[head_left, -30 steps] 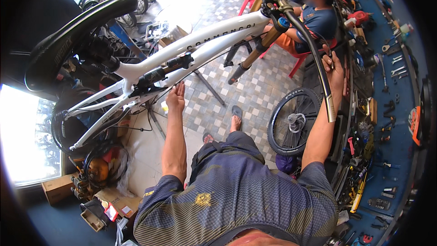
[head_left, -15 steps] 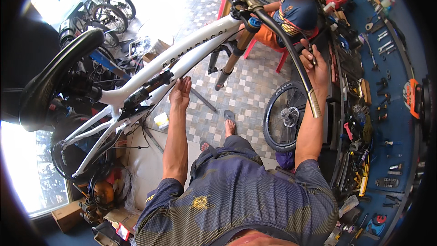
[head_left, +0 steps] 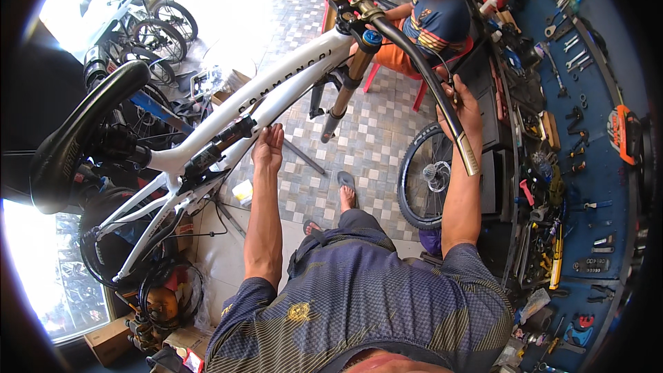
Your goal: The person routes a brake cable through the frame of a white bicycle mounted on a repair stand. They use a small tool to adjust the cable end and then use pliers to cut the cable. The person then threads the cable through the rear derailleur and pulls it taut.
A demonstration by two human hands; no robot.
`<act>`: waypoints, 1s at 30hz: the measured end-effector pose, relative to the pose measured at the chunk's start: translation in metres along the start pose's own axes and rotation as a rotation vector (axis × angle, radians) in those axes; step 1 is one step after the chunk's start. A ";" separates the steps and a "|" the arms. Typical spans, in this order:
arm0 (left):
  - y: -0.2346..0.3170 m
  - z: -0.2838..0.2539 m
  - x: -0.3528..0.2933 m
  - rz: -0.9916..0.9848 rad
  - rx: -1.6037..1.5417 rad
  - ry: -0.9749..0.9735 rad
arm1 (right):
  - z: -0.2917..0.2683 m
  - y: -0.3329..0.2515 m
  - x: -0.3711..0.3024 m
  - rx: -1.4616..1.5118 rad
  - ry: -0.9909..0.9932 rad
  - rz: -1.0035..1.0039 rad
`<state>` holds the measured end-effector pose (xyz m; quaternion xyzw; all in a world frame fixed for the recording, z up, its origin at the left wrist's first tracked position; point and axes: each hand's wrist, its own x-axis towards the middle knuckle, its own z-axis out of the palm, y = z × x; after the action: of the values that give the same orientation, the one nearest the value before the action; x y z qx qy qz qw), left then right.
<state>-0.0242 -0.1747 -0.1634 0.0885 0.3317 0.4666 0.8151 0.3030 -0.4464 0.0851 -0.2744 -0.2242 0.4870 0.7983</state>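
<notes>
A white mountain bike frame (head_left: 290, 72) slants across the left and upper middle, with a black shock (head_left: 219, 145) fitted in it. My left hand (head_left: 268, 148) is at the underside of its lower tube, beside the shock; its fingers are stretched out and I see nothing held in them. The curved black handlebar (head_left: 421, 62) reaches down to the right, ending in a bronze-toned section. Just beyond that end, my right hand (head_left: 464, 107) pinches a thin black cable (head_left: 447, 69) between thumb and fingers. Part of the right hand is hidden behind the bar.
A person (head_left: 438, 24) sits on a red chair (head_left: 421, 93) beyond the handlebar. A loose wheel (head_left: 425, 178) leans beside my right forearm. Tools crowd the workbench (head_left: 528, 186) and the blue tool board (head_left: 587, 235) at right. The black saddle (head_left: 86, 131) juts out at left.
The right hand has come slightly left and lower, and the cable in it now lies closer to the bar. The left hand stays beside the frame. The whole view has shifted a little.
</notes>
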 end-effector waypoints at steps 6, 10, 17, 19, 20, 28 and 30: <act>0.000 -0.005 0.005 -0.008 -0.009 -0.005 | 0.006 0.004 -0.002 0.036 0.008 0.011; -0.001 -0.002 0.001 0.010 -0.007 -0.009 | 0.004 0.003 -0.001 0.081 0.042 0.022; 0.001 -0.003 0.001 0.000 -0.031 -0.002 | 0.004 0.003 0.000 0.003 -0.062 0.007; 0.001 -0.001 -0.001 -0.004 -0.019 0.007 | 0.001 0.002 0.000 0.020 -0.068 0.019; 0.001 0.000 -0.003 -0.007 -0.013 0.012 | 0.000 0.002 0.000 0.038 -0.042 0.021; 0.002 0.003 -0.004 -0.011 0.000 0.018 | 0.002 0.004 -0.002 0.044 -0.037 0.017; 0.002 0.002 -0.003 -0.011 0.000 0.008 | 0.002 0.006 -0.002 0.074 0.005 0.019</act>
<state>-0.0259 -0.1760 -0.1596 0.0848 0.3355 0.4627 0.8162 0.2970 -0.4457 0.0830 -0.2480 -0.2014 0.5019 0.8038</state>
